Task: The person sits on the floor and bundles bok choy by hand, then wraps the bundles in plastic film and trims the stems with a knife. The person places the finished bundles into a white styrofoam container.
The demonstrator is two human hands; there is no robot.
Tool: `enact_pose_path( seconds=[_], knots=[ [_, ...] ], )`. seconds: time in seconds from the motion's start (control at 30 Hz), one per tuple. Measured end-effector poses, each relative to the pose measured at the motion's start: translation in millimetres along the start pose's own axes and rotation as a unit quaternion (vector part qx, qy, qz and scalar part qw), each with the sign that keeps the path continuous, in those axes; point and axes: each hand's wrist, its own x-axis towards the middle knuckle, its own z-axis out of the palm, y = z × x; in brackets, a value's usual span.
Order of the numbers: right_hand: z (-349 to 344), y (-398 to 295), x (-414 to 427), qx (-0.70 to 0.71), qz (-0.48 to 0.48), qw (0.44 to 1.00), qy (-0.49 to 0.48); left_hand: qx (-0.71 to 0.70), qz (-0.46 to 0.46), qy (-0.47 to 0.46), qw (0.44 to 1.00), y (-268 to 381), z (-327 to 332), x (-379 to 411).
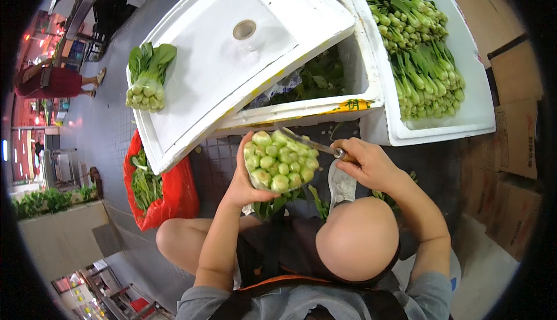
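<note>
My left hand [246, 185] grips a bundle of bok choy [283, 159], its pale stem ends facing up at me and its leaves hanging below. A clear film seems to wrap the bundle. In my right hand [370, 163] is a knife [313, 144] with a wooden handle, its blade lying along the upper right edge of the stem ends. Whether the blade is cutting in, I cannot tell. Another bok choy bundle [149, 78] rests on the left end of a white foam lid [204, 72]. A roll of tape or film [244, 29] stands on that lid.
Under the lid, a foam box [361, 67] holds dark greens. To the right, another foam box [439, 135] contains stacked bok choy. A red plastic bag [178, 194] of leaves sits on the floor at left. Cardboard boxes [518, 137] line the right side; a person [52, 80] stands far left.
</note>
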Motion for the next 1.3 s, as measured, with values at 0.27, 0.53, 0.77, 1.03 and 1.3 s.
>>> enact_pose_path(
  seconds=[0.27, 0.53, 0.77, 1.03, 1.3],
  knots=[
    [-30.6, -66.0, 15.0, -0.124, -0.126, 0.977, -0.117, -0.139, -0.033, -0.063, 0.988, 30.0, 9.4, -57.8],
    [-19.1, -113.5, 5.7, -0.173, -0.172, 0.957, -0.155, -0.199, -0.031, -0.109, 0.973, 31.8, 18.3, -108.7],
    [-9.2, -140.2, 1.5, -0.2, -0.169, 0.951, -0.166, -0.23, -0.018, -0.095, 0.968, 41.2, 16.3, -127.7],
    [0.1, -155.1, 8.9, -0.207, -0.155, 0.952, -0.166, -0.259, 0.0, -0.113, 0.959, 42.4, 3.0, -133.7],
    [-10.1, -140.9, 24.5, -0.244, -0.123, 0.949, -0.159, -0.311, 0.001, -0.097, 0.945, 35.7, -0.4, -138.0]
  ],
)
